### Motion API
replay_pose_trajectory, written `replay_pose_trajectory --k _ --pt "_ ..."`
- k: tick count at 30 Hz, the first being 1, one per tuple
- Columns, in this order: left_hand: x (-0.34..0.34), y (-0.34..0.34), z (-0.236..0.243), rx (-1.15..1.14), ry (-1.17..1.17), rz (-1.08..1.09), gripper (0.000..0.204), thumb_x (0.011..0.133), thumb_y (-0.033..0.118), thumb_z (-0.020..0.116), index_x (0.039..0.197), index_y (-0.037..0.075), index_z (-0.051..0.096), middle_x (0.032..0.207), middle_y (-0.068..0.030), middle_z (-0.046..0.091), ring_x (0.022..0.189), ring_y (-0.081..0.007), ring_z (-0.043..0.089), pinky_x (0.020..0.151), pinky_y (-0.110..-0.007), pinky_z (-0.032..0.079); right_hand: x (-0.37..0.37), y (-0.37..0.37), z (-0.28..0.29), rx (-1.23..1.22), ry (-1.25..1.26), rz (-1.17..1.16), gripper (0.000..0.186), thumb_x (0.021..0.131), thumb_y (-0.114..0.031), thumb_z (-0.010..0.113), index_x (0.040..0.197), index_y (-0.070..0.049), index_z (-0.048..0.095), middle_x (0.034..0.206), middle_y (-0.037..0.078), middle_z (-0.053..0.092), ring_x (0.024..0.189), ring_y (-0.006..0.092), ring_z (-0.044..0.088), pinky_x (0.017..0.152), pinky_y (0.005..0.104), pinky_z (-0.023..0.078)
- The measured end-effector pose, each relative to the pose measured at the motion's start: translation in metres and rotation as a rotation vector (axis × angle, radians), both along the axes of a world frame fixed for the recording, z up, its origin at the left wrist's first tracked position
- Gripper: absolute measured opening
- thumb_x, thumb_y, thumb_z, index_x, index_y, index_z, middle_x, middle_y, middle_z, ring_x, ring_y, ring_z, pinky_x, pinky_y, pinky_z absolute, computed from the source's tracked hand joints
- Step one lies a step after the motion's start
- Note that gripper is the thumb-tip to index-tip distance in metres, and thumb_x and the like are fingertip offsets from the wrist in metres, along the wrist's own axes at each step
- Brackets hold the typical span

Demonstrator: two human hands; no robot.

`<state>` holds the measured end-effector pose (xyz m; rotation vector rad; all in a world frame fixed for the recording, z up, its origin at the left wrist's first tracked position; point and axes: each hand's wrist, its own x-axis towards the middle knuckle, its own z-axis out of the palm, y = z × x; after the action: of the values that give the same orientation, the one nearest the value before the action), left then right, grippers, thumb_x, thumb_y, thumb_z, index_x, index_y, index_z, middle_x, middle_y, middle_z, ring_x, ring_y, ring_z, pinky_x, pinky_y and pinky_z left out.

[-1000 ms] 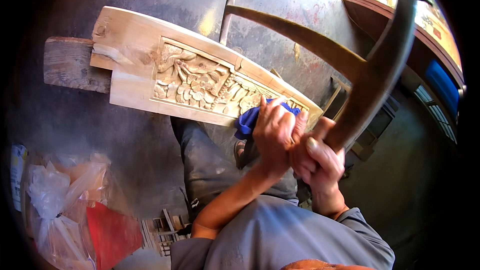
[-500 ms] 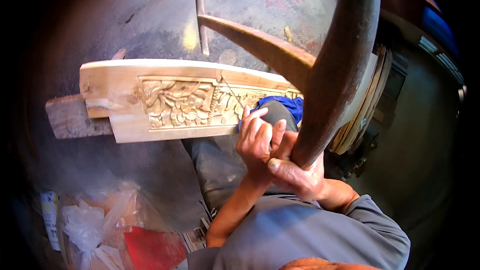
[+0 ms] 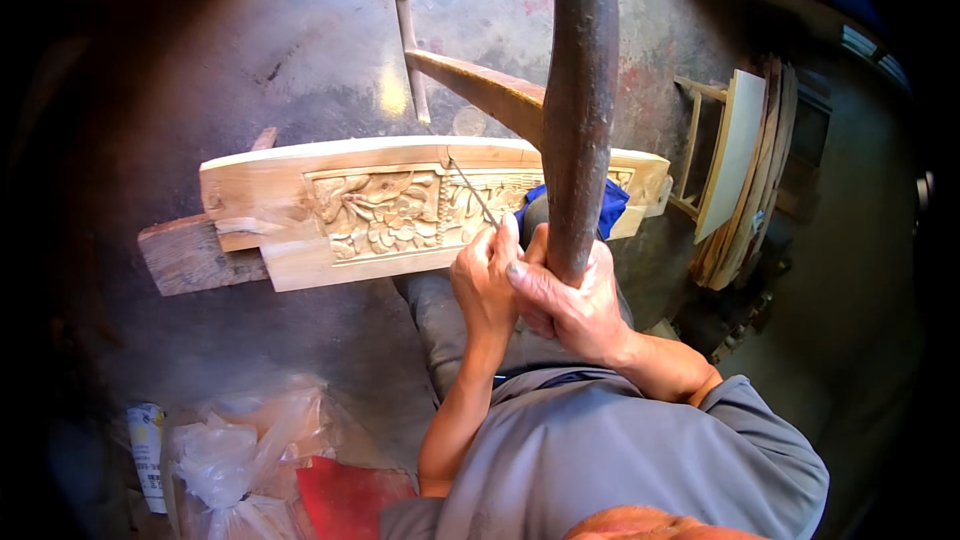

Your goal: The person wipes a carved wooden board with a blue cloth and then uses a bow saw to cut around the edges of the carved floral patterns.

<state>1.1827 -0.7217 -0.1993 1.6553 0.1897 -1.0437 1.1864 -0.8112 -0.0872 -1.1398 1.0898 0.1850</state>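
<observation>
A wooden frame saw (image 3: 578, 70) reaches up from my hands, with a dark curved near arm, a brown crossbar and a thinner far arm. My right hand (image 3: 580, 305) is closed around the lower end of the near arm. Close beside it, my left hand (image 3: 485, 280) has its fingers curled at the near end of the thin dark blade (image 3: 472, 190). That blade slants across the face of a pale carved board (image 3: 390, 152); whether it passes through the wood I cannot tell. Leaf and flower relief fills the board's panels. My knee and a blue cloth (image 3: 612, 208) are against it.
A rough wood block (image 3: 190, 258) sticks out under the board's left end. Several thin boards (image 3: 735, 155) lean on the right. At lower left are a clear plastic bag (image 3: 215, 460), a red sheet (image 3: 345, 495) and a white tube (image 3: 147, 455).
The saw's near arm has swung left in view and stands more upright. The carved board appears shifted right and slightly down, with more of its right end showing. Both hands keep their grip.
</observation>
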Motion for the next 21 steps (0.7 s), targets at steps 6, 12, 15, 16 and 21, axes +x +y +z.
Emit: replay_pose_trajectory --k 6,12,15,16,21 --pt "-0.007 -0.004 0.017 -0.106 -0.098 0.029 0.044 0.105 0.025 0.058 0.073 -0.004 0.050 0.058 -0.0159 0.040 0.055 -0.0172 0.038 0.053 -0.043 0.033 -0.004 -0.011 0.046 0.115 -0.054 -0.117 0.028 0.101 -0.009 0.066 0.083 -0.005 0.045 0.056 0.005 0.046 0.044 0.0101 0.041 0.039 0.0278 0.031" --pt "-0.009 0.000 0.058 -0.142 0.179 0.127 0.051 0.112 0.029 0.052 0.069 0.003 0.044 0.060 0.0011 0.036 0.060 -0.0097 0.031 0.051 -0.035 0.028 -0.016 0.002 0.064 0.135 -0.124 -0.117 0.027 0.098 -0.003 0.067 0.081 -0.003 0.047 0.058 0.004 0.049 0.044 0.0104 0.043 0.040 0.0283 0.035" --pt "-0.016 -0.002 0.045 -0.103 0.238 0.188 0.049 0.112 0.028 0.052 0.070 0.004 0.044 0.062 0.0019 0.036 0.061 -0.0091 0.032 0.052 -0.034 0.029 -0.016 0.000 0.064 0.040 -0.140 -0.002 0.028 0.098 -0.003 0.068 0.080 -0.004 0.047 0.058 0.004 0.049 0.044 0.0101 0.044 0.040 0.0282 0.035" --pt "-0.017 -0.003 0.044 -0.099 0.249 0.193 0.048 0.111 0.027 0.052 0.070 0.003 0.044 0.062 0.0019 0.036 0.061 -0.0090 0.032 0.052 -0.034 0.029 -0.016 -0.001 0.062 0.066 -0.117 -0.051 0.029 0.098 -0.004 0.069 0.078 -0.004 0.047 0.057 0.003 0.051 0.044 0.0095 0.046 0.040 0.0282 0.035" --pt "-0.022 -0.013 0.003 -0.187 0.305 0.318 0.042 0.109 0.024 0.053 0.072 0.007 0.045 0.065 0.0035 0.035 0.062 -0.0077 0.033 0.053 -0.034 0.030 -0.003 -0.008 0.025 -0.026 -0.026 0.023 0.029 0.095 -0.014 0.075 0.079 -0.004 0.054 0.059 0.002 0.054 0.046 0.0085 0.046 0.042 0.0276 0.033"
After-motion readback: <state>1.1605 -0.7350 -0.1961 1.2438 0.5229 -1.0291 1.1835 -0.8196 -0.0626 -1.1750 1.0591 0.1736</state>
